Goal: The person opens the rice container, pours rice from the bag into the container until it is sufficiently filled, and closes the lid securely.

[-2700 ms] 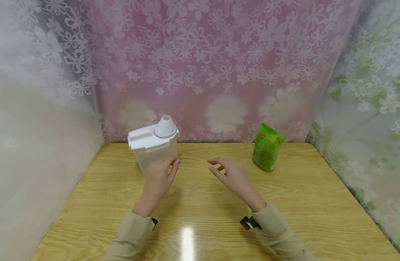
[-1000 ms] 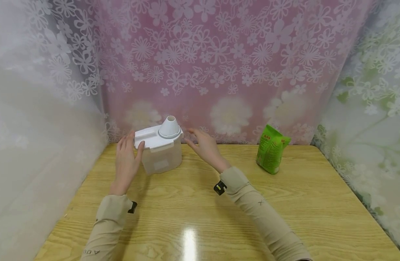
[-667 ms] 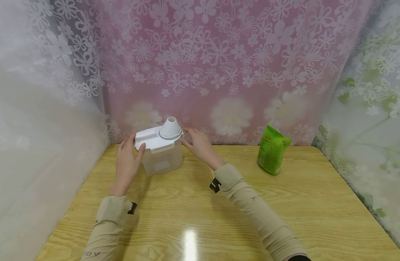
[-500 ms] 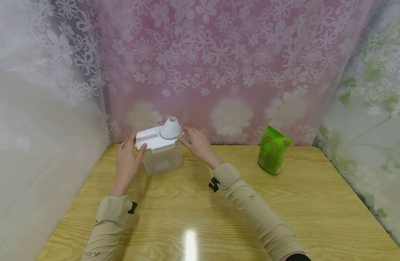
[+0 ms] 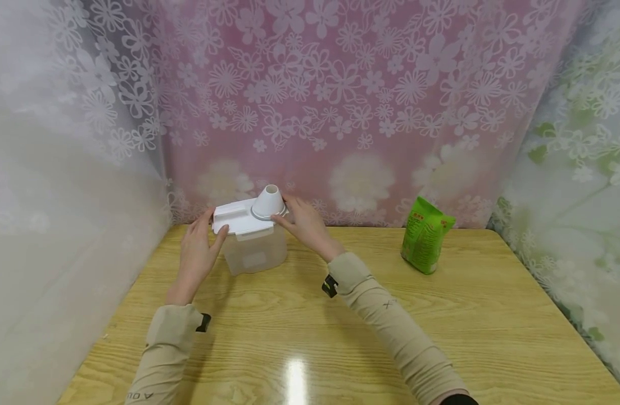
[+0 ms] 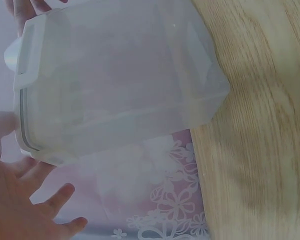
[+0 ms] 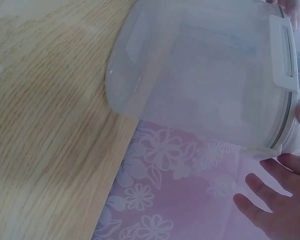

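A translucent container point(image 5: 259, 253) with a white lid point(image 5: 239, 220) and a white cone-shaped cap point(image 5: 269, 202) stands near the table's back edge at left. My left hand point(image 5: 195, 256) grips the lid's left end, thumb at the front and fingers round the far side. At the other end, my right hand point(image 5: 307, 228) holds the lid beside the cone, its thumb at the cone's base. In the left wrist view, two fingers of the left hand point(image 6: 25, 200) are spread off the container point(image 6: 110, 80). The right wrist view has the right hand point(image 7: 285, 195) at the lid's edge, lower fingers off it.
A green printed bag point(image 5: 423, 236) stands upright at the back right of the wooden table point(image 5: 390, 337). Behind the table hangs a pink flowered curtain point(image 5: 360, 112); pale flowered sheets flank both sides.
Both hands have moved from in front of and beside the container to the two ends of its lid, and now hold it. The whole scene has shifted slightly in the head view.
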`<state>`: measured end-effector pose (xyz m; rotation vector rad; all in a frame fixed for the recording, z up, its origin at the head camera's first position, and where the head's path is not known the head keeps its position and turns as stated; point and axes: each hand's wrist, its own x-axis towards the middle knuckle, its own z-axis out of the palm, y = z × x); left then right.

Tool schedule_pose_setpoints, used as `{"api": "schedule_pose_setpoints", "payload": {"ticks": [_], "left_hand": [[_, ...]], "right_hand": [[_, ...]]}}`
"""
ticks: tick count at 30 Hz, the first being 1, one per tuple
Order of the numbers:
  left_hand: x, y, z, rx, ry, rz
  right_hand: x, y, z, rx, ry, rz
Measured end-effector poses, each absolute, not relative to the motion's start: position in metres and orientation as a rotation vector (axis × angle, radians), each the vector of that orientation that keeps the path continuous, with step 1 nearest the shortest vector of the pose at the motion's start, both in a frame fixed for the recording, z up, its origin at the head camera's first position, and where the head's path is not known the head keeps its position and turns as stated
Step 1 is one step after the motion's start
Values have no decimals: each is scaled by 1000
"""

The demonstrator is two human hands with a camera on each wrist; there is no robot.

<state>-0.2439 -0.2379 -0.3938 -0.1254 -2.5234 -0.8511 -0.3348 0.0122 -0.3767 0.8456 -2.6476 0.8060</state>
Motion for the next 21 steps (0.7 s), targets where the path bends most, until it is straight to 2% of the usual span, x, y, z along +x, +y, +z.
{"api": "schedule_pose_setpoints", "payload": {"ticks": [21], "left_hand": [[-246,-241,-395,-82,-2672,-866]], "right_hand": [[-325,12,-371,843,-2655,427]]}}
